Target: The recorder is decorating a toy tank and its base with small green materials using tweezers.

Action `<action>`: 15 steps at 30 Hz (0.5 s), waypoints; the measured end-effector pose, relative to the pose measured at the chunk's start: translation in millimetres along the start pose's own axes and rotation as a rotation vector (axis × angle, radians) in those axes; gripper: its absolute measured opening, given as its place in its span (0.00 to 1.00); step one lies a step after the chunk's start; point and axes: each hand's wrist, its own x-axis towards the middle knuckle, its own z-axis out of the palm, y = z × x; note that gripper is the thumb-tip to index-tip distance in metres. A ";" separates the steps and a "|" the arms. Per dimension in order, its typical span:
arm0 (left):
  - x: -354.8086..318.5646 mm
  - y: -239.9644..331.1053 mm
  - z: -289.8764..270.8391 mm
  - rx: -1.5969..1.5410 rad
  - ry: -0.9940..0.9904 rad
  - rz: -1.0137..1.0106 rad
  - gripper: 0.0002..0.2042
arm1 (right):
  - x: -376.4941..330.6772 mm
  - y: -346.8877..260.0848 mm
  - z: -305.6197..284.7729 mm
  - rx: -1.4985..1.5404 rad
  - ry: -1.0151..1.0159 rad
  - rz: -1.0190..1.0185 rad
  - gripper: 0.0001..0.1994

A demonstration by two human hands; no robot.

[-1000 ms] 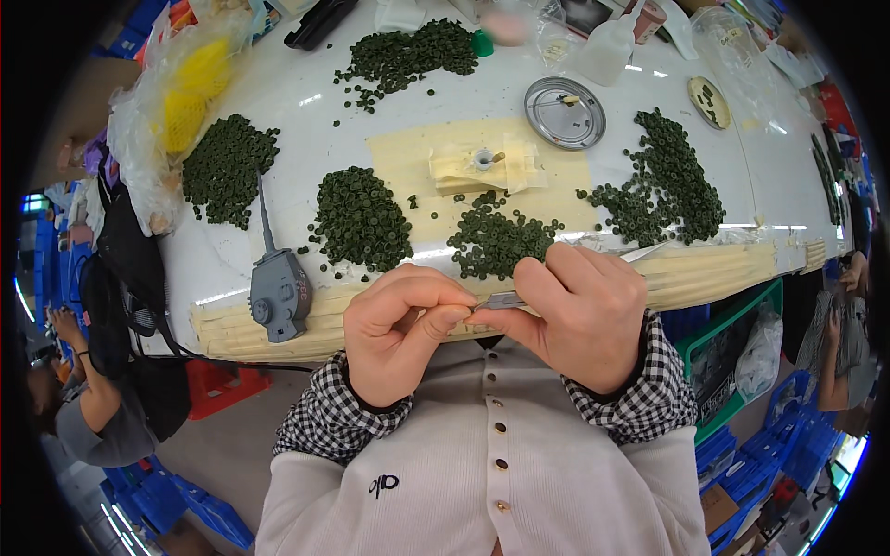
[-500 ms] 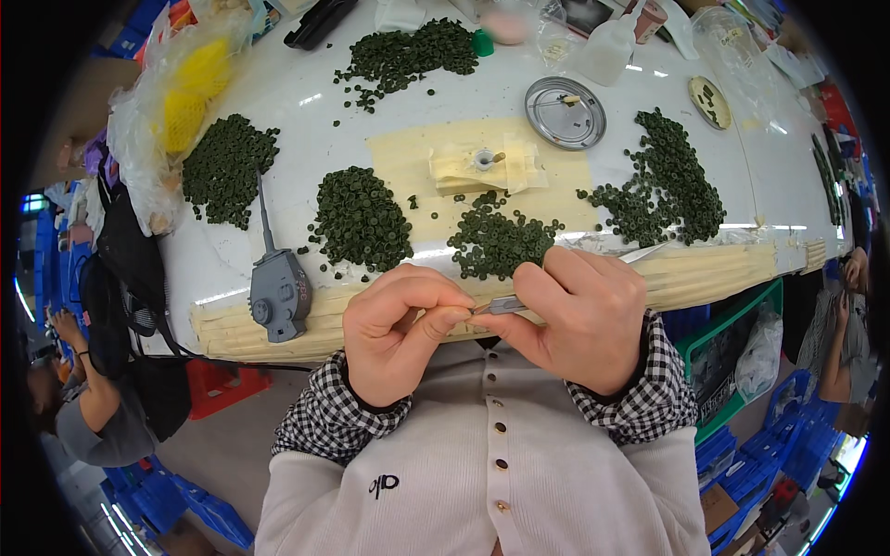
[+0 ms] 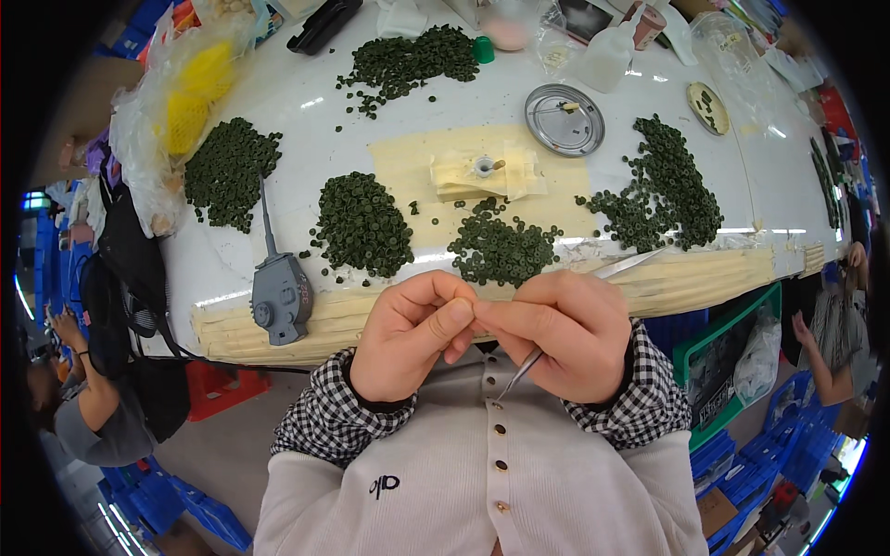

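My left hand (image 3: 408, 329) and my right hand (image 3: 570, 334) meet in front of my chest, fingertips pinched together and touching. Whatever lies between the tips is too small and hidden to name. A slim silver metal tool (image 3: 521, 373) is tucked in my right hand; its pointed end sticks out below, and a silver length shows behind the hand. Just beyond the fingers is a pile of small dark green rings (image 3: 501, 246). To the left of my hands, a grey model tank turret (image 3: 281, 301) with a long barrel lies at the table edge.
More piles of small green parts (image 3: 362, 222) spread over the white table (image 3: 306, 111). A taped block (image 3: 482, 171) with a small cup stands mid-table, near a round metal lid (image 3: 565, 120). Padding (image 3: 695, 283) lines the front edge. A green crate (image 3: 732, 361) is at right.
The silver tool has swung from pointing at the left fingertips to pointing down toward my chest. My right fingertips now pinch against the left ones.
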 end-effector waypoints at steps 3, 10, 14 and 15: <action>-0.8 -1.2 1.1 0.061 0.034 0.015 0.07 | 0.1 0.2 0.8 -0.087 0.006 -0.061 0.17; -5.9 -3.2 11.1 0.315 0.162 0.243 0.07 | -5.4 -0.7 6.6 -0.232 0.038 -0.039 0.16; -5.6 -1.8 12.0 0.267 0.181 0.219 0.08 | -7.5 -3.1 10.8 -0.214 0.070 0.001 0.18; -5.4 -2.8 9.4 0.217 0.164 0.205 0.07 | -8.3 -3.8 12.9 -0.165 0.076 0.023 0.19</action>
